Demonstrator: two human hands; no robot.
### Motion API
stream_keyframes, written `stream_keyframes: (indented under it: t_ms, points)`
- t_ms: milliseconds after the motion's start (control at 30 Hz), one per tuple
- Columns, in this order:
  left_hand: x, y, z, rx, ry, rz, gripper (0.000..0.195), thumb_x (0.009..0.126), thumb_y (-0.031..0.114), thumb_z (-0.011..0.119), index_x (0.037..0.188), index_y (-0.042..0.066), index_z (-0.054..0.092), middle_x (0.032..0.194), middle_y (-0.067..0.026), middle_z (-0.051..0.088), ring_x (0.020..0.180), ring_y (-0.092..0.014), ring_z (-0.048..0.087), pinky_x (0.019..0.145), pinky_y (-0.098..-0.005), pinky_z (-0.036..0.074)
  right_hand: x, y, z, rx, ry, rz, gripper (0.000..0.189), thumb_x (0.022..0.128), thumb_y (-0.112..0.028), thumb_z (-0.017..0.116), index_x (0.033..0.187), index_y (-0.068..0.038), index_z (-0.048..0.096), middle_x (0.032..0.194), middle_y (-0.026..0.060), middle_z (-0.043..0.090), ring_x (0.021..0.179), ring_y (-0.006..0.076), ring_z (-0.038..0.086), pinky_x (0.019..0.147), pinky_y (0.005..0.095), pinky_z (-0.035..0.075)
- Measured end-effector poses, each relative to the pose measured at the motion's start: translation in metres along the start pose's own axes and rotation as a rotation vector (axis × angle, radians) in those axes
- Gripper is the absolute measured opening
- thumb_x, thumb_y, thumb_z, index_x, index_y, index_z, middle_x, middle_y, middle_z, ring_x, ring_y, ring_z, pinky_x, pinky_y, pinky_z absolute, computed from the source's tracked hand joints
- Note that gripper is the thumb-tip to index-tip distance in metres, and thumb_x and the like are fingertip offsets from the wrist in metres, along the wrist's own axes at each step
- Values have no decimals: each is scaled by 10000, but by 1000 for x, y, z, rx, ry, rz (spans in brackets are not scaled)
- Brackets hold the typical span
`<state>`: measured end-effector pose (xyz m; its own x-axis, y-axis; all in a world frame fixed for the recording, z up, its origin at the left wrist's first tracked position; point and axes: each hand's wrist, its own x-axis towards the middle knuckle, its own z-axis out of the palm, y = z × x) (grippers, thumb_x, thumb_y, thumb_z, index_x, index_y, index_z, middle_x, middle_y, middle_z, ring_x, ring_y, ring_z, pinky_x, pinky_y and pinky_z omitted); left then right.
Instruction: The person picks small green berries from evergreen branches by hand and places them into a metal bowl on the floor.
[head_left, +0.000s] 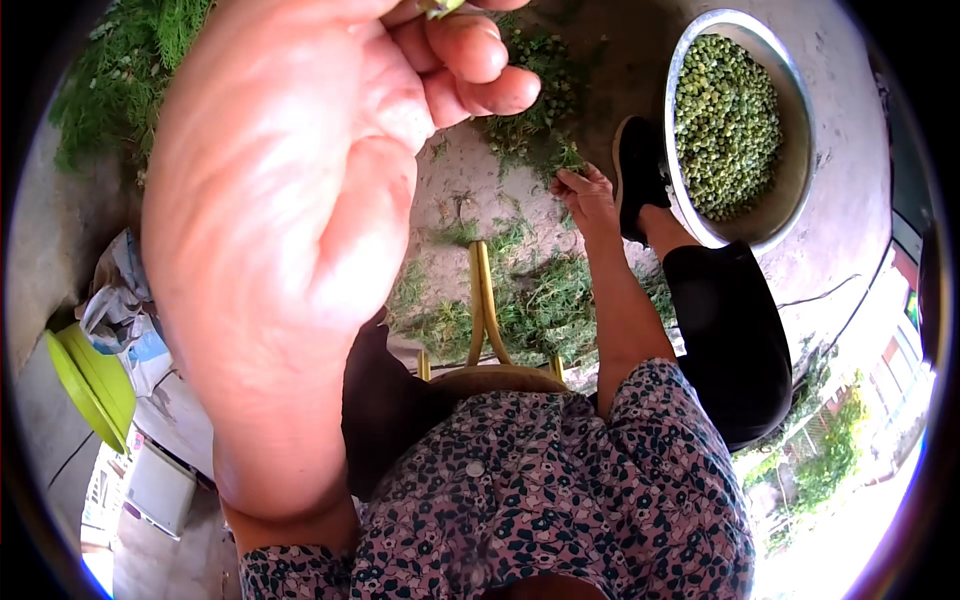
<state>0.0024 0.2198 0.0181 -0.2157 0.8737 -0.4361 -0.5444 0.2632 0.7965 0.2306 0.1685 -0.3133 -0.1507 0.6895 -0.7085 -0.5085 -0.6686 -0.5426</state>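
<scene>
My left hand (300, 165) is very near the camera, palm side in view and fingers curled. A small pale green plant piece (441, 6), cut off by the top edge, is held at its fingertips. Lower and farther off, my right hand (586, 196) pinches a leafy green sprig (568, 157) beside a heap of green plants with small round pods (544, 82). To the right of that hand stands a large metal basin (799, 142) with many small round green pods (724, 127) in it.
Feathery green cuttings (547, 307) litter the floor around a yellow stool frame (480, 300). More leafy plants (112, 82) are at the upper left. A lime-green plastic basin (94, 390) and a crumpled bag (124, 300) lie at the left. My black shoe (637, 172) is beside the metal basin.
</scene>
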Motion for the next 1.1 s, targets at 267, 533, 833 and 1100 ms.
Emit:
stream_keyframes:
  t_ms: [267, 533, 833, 1100]
  points:
    - [6, 5, 9, 52, -1, 24, 124, 807, 94, 552, 881, 9, 603, 696, -9, 567, 550, -66, 466, 497, -199, 398, -19, -31, 2, 108, -196, 93, 170, 769, 87, 580, 842, -66, 569, 722, 79, 596, 664, 216, 601, 596, 345, 520]
    - [22, 4, 19, 375, -75, -29, 140, 821, 115, 544, 888, 10, 609, 690, -2, 563, 546, -62, 461, 491, -188, 385, -47, -87, 62, -59, -439, -92, 267, 664, 54, 702, 878, -56, 587, 821, 13, 580, 655, 173, 605, 615, 306, 518]
    - [34, -7, 3, 1036, -534, 102, 246, 814, 136, 582, 1043, 48, 605, 714, -16, 567, 563, -64, 433, 438, -190, 389, -103, -164, 134, -372, -785, -329, 315, 551, 21, 764, 807, -16, 585, 848, 29, 567, 760, 114, 520, 701, 245, 431]
    - [27, -11, 13, 864, -590, -79, 173, 801, 140, 623, 945, 43, 624, 592, 42, 497, 478, -21, 401, 398, -164, 306, -110, -165, 138, -214, -811, -318, 267, 652, -45, 726, 866, 5, 575, 844, 48, 572, 753, 138, 550, 661, 269, 477]
